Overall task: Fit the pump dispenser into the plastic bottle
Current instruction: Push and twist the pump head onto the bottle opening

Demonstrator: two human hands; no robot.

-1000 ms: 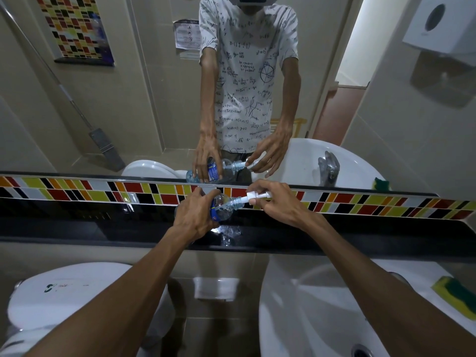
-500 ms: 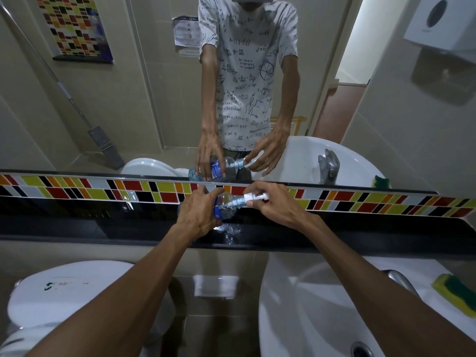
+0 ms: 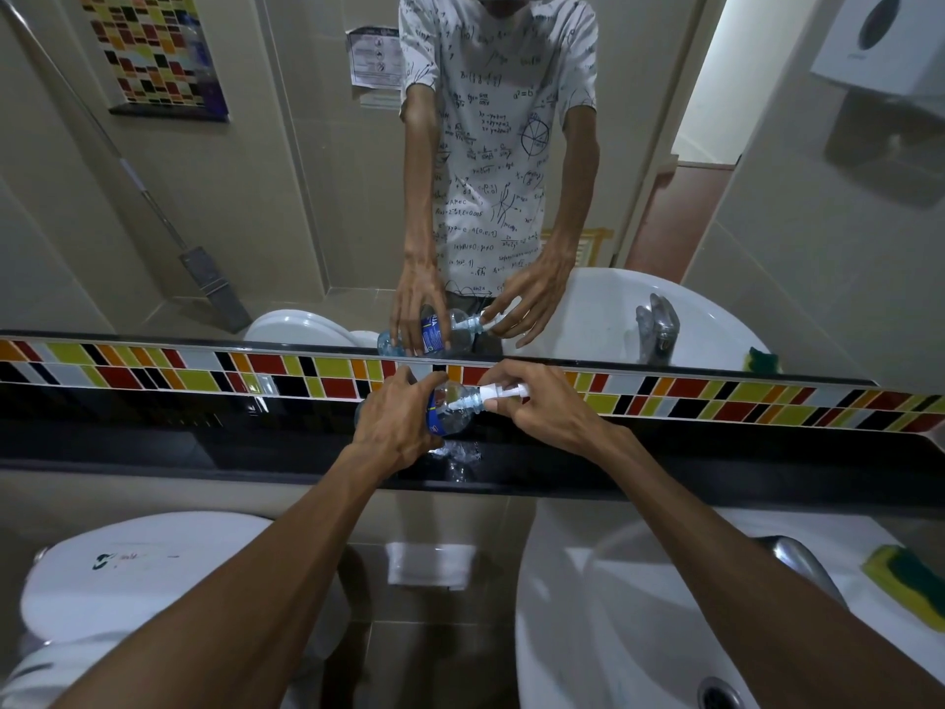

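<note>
A clear plastic bottle (image 3: pixel 452 409) with a blue label lies tilted, neck pointing right, held just above the black shelf (image 3: pixel 204 452). My left hand (image 3: pixel 396 419) is wrapped around its body. A white pump dispenser (image 3: pixel 498 394) sits in the bottle's neck, its nozzle pointing right. My right hand (image 3: pixel 542 401) pinches the pump's collar and head between fingers and thumb. The bottle's lower half is hidden by my left hand. The mirror above repeats both hands and the bottle.
A white sink (image 3: pixel 613 606) with a chrome tap (image 3: pixel 797 560) lies below right, a yellow-green sponge (image 3: pixel 905 580) on its rim. A white toilet cistern (image 3: pixel 143 570) is below left. A coloured tile strip (image 3: pixel 716 399) runs under the mirror.
Both hands and the bottle have stayed in nearly the same place above the shelf. My right hand's fingers have shifted slightly on the pump.
</note>
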